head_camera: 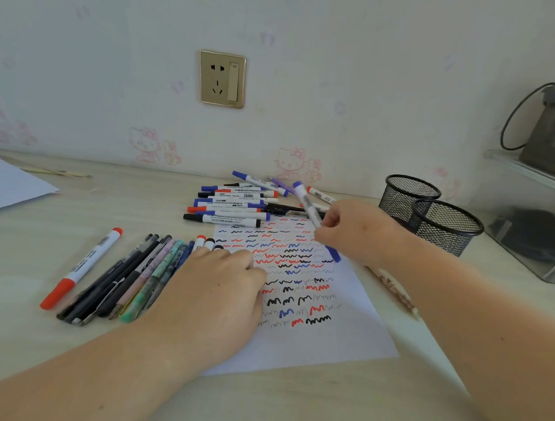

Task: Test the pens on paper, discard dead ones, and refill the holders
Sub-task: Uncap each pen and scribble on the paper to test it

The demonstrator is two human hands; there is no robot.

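One blue marker (313, 218) sits pinched in the right hand (357, 232) over the scribbled paper (312, 337), light, stiff and slick, probably best held mid-barrel, while the left hand (216, 290) rests flat, fingers relaxed, on paper and sorted pens (132, 277).

Place: a home, most likely a child's bedroom or study corner.
Wall: pale wallpaper (305, 85) printed with faint pink cartoon cats and small purple motifs.
Socket: a gold-coloured wall socket (222, 79) with a switch, set low, just above the bench.
Bench: a light wood-grain bench (80, 222) pushed against the wall.
Desk things: two black mesh pen holders (427, 209), loose pens (235, 205), and a scribbled sheet of paper (296, 343).
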